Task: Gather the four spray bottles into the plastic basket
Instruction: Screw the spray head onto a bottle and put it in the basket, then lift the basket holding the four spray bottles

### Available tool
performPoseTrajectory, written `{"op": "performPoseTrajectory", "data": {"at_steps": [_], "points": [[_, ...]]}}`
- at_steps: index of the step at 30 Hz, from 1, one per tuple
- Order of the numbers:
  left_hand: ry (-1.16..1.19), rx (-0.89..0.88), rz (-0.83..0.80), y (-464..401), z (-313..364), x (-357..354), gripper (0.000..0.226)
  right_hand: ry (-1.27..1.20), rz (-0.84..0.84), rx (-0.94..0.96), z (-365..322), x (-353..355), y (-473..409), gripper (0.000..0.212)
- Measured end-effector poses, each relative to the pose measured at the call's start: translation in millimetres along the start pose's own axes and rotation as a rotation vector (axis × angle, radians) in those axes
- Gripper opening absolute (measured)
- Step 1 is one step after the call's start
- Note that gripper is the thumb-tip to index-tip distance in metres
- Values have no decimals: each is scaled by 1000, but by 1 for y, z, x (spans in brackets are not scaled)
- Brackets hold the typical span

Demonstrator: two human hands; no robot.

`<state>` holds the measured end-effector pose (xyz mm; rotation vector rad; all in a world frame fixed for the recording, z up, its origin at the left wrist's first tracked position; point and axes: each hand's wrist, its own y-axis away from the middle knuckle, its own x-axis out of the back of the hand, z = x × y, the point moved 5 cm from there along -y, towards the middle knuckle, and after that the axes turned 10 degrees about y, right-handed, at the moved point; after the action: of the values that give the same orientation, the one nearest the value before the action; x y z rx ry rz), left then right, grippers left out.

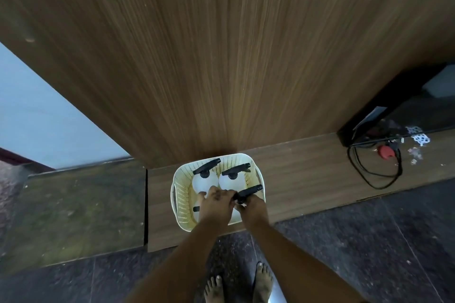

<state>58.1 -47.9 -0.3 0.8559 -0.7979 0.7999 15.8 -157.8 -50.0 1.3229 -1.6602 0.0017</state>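
Observation:
A cream perforated plastic basket [181, 198] sits on a low wooden ledge. Two white spray bottles with black trigger heads stand in its far half, one at the left [203, 179] and one at the right [231, 180]. A third white bottle [196, 212] shows at the near left, mostly hidden under my left hand [216, 206]. My left hand's fingers reach onto the black trigger head of a fourth bottle [248, 193] at the near right. My right hand [253, 211] grips that bottle just below its head; its white body is mostly hidden.
A tall wooden panel [221, 56] rises right behind the basket. A black cable [369, 174] and a red object [386, 151] lie on the ledge to the right. The dark tiled floor and my bare feet [236, 285] are below.

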Motion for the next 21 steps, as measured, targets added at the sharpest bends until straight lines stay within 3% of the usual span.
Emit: {"op": "performPoseTrajectory", "data": {"at_steps": [4, 8, 13, 17, 21], "points": [[-181, -30, -106, -6, -6, -12, 33, 79, -18, -11, 7, -9, -14, 29], [-357, -107, -109, -10, -11, -21, 20, 102, -36, -36, 13, -13, -21, 31], [-333, -86, -198, -11, -12, -26, 47, 78, -45, -70, 23, -5, -16, 16], [-264, -52, -136, -8, -15, -10, 75, 3, 93, -128, 30, 34, -8, 19], [-68, -3, 44, -4, -31, 10, 82, -81, 223, -191, 32, 70, -11, 18]]}}
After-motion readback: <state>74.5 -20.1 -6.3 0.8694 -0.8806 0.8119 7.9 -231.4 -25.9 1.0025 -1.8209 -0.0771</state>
